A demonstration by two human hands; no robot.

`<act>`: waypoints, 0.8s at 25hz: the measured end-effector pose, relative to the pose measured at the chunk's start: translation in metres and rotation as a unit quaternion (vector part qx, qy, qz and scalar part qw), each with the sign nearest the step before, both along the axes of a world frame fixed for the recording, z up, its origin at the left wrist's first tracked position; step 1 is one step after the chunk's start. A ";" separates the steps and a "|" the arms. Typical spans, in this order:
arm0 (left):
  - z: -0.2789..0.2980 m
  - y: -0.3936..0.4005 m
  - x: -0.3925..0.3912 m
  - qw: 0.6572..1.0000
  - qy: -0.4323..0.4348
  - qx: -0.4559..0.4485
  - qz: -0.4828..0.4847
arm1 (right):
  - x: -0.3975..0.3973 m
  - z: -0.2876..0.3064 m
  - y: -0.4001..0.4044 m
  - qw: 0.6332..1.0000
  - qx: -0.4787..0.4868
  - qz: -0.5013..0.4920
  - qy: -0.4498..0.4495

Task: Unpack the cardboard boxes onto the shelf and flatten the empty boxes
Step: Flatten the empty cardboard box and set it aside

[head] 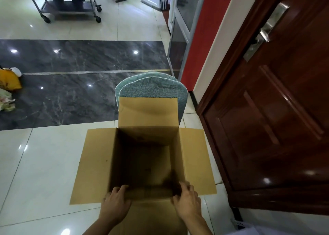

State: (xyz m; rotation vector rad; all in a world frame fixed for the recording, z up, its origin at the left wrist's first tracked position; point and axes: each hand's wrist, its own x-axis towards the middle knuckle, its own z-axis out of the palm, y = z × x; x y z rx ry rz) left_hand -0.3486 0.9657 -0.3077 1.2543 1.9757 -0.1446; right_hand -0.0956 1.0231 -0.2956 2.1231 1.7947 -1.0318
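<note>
- The tiled floor (44, 172) is pale and glossy, crossed by a wide band of dark marble-look tile (80, 85) that mirrors ceiling lights.
- A dark red-brown wooden door (277, 128) fills the right side, with a metal lever handle (267, 32) high on it.
- The cardboard box (146, 163) stands upright on the pale tiles, just left of the door, all four top flaps folded outward; its inside is dark and no contents can be made out.
- A teal patterned chair back (156, 87) rises directly behind the box's far flap.
- A wheeled metal cart (71, 7) stands well apart at the top left.
- A yellow bag (8, 80) and crumpled wrappings (6, 101) lie at the left edge.
- The left hand (115, 202) grips the near rim of the box at its left corner, fingers curled over the edge into the opening.
- The right hand (187, 199), slightly blurred, grips the same rim at its right corner, fingers hooked over the edge.
</note>
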 end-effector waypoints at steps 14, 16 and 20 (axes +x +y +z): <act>-0.003 -0.023 0.003 0.992 0.064 -0.014 0.107 | 0.015 -0.026 -0.011 0.998 -0.037 -0.038 -0.038; -0.005 -0.030 0.000 0.989 0.069 -0.022 0.128 | 0.013 -0.029 -0.022 0.997 -0.050 -0.048 -0.017; -0.014 -0.051 -0.006 0.984 0.005 -0.031 0.176 | 0.014 -0.028 -0.037 0.992 -0.063 -0.089 0.064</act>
